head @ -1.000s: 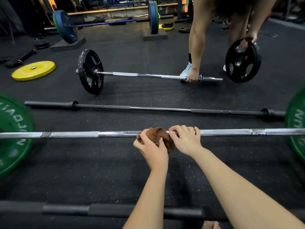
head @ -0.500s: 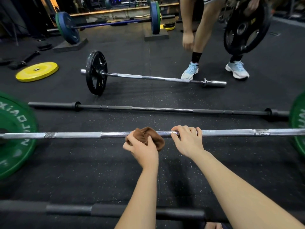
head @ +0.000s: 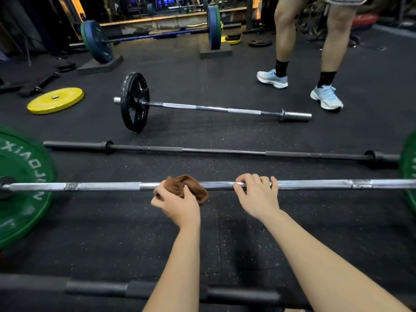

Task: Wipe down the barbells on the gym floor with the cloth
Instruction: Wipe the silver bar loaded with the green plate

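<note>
The silver barbell [head: 315,184] lies across the near part of the gym floor [head: 112,233], held off it by a green plate [head: 24,199] at the left end and another green plate [head: 408,167] at the right. Of the hands, the left hand [head: 177,204] grips a bunched brown cloth [head: 180,188] pressed over the shaft, and the right hand [head: 256,197] has its fingers curled over the bar just beside the cloth. To wipe well, the cloth would best be wrapped all the way round the shaft rather than sitting on top. Long strokes toward the left plate should then follow, with the right hand steadying the bar or rolling it so the underside is reached. The rougher, matte sections likely need firmer pressure. The black barbell [head: 225,151] beyond looks to be waiting its turn. White lettering curves round the left plate. "XIAO" seems readable, the rest only partly. The letters on the right plate are cut off.
</note>
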Demonstrator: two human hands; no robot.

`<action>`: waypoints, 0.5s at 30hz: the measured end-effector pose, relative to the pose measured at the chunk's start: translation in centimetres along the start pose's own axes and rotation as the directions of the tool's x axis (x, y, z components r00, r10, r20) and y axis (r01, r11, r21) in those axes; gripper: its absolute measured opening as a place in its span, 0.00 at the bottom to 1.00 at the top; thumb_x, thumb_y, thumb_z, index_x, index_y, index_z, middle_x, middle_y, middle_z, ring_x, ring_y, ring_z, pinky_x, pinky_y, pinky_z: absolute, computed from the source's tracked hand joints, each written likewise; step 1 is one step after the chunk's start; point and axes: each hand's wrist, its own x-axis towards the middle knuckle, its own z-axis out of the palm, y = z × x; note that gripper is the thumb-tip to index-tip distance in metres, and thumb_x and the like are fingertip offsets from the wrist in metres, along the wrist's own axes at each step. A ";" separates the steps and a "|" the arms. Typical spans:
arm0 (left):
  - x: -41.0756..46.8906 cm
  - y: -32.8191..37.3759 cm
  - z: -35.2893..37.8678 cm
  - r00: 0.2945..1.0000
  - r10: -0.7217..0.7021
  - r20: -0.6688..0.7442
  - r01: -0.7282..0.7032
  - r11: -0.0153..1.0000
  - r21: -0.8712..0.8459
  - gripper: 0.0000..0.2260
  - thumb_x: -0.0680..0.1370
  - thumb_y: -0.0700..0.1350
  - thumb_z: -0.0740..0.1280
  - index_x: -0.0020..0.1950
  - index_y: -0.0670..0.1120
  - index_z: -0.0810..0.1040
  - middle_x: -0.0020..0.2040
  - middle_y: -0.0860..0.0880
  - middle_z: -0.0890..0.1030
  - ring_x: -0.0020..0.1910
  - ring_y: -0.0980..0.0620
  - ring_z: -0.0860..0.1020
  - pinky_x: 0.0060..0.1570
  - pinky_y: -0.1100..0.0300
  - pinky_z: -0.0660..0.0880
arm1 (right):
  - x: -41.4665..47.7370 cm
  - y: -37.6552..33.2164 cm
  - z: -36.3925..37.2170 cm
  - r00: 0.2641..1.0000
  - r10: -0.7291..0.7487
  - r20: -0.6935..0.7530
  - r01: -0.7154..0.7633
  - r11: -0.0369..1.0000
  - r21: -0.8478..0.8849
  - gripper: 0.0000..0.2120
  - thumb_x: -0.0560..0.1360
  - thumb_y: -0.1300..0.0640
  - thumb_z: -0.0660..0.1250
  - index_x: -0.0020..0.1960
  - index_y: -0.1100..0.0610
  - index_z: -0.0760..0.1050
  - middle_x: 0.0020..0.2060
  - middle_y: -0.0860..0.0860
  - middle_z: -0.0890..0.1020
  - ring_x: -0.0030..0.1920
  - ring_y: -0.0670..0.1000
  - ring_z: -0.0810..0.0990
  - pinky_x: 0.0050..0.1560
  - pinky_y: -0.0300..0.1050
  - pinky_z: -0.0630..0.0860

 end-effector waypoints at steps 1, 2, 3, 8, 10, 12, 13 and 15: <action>-0.6 -0.2 0.2 0.999 0.019 0.031 -0.019 1.000 0.023 0.24 0.77 0.39 0.73 0.68 0.49 0.67 0.69 0.45 0.61 0.57 0.40 0.76 0.54 0.54 0.74 | 0.0 -0.1 0.1 1.000 0.000 -0.011 0.000 1.000 -0.012 0.16 0.84 0.41 0.51 0.65 0.43 0.71 0.63 0.46 0.77 0.69 0.55 0.69 0.79 0.60 0.47; -1.3 -0.3 0.5 0.997 0.040 0.071 -0.043 0.998 0.043 0.24 0.77 0.39 0.73 0.67 0.50 0.66 0.68 0.46 0.61 0.58 0.39 0.76 0.55 0.52 0.76 | -0.1 -0.2 0.2 1.000 -0.001 -0.022 0.000 1.000 -0.024 0.15 0.84 0.41 0.51 0.65 0.43 0.71 0.62 0.46 0.77 0.68 0.55 0.69 0.79 0.60 0.47; -2.1 -0.4 0.8 0.992 0.060 0.110 -0.066 0.996 0.060 0.24 0.77 0.39 0.73 0.67 0.51 0.66 0.68 0.46 0.61 0.59 0.39 0.76 0.57 0.49 0.77 | -0.2 -0.2 0.2 1.000 -0.001 -0.030 0.000 0.999 -0.034 0.15 0.84 0.41 0.51 0.65 0.43 0.71 0.62 0.46 0.77 0.68 0.55 0.70 0.79 0.61 0.48; -3.4 -0.2 1.4 0.980 0.110 0.165 -0.113 0.993 0.013 0.23 0.76 0.38 0.74 0.66 0.51 0.70 0.65 0.49 0.62 0.58 0.43 0.76 0.58 0.55 0.75 | -0.3 -0.2 0.0 1.000 -0.008 -0.015 0.007 0.999 -0.047 0.15 0.84 0.42 0.52 0.66 0.43 0.71 0.63 0.46 0.77 0.69 0.55 0.70 0.79 0.61 0.47; -2.4 -0.2 1.0 0.987 0.102 0.126 -0.102 0.995 -0.007 0.23 0.76 0.37 0.74 0.66 0.52 0.70 0.63 0.51 0.61 0.57 0.43 0.76 0.57 0.54 0.76 | -0.4 -0.1 -0.2 1.000 -0.015 -0.002 0.015 0.999 -0.043 0.15 0.84 0.42 0.52 0.67 0.43 0.70 0.64 0.45 0.76 0.69 0.55 0.69 0.79 0.61 0.47; -0.9 -0.1 0.4 0.996 0.066 0.057 -0.065 0.998 -0.016 0.23 0.76 0.37 0.74 0.66 0.50 0.69 0.66 0.48 0.62 0.57 0.42 0.77 0.58 0.51 0.77 | -0.4 -0.2 -0.4 1.000 -0.020 0.008 0.020 0.999 -0.043 0.16 0.85 0.42 0.52 0.67 0.43 0.70 0.65 0.45 0.76 0.70 0.55 0.68 0.79 0.61 0.46; 0.0 0.0 0.1 0.999 0.029 0.020 -0.028 0.999 -0.026 0.23 0.76 0.37 0.74 0.66 0.49 0.69 0.68 0.46 0.62 0.57 0.41 0.77 0.58 0.51 0.78 | -0.4 -0.2 -0.4 1.000 -0.022 0.011 0.023 0.999 -0.048 0.16 0.85 0.42 0.51 0.68 0.43 0.70 0.65 0.45 0.76 0.70 0.55 0.68 0.79 0.61 0.46; 1.6 0.0 -0.5 0.999 -0.033 -0.028 0.032 0.999 -0.029 0.23 0.76 0.37 0.74 0.66 0.48 0.68 0.70 0.45 0.62 0.56 0.41 0.78 0.57 0.53 0.77 | -0.4 -0.3 -0.3 1.000 -0.024 0.017 0.025 0.997 -0.067 0.16 0.85 0.42 0.51 0.68 0.43 0.70 0.66 0.46 0.76 0.70 0.56 0.68 0.79 0.62 0.46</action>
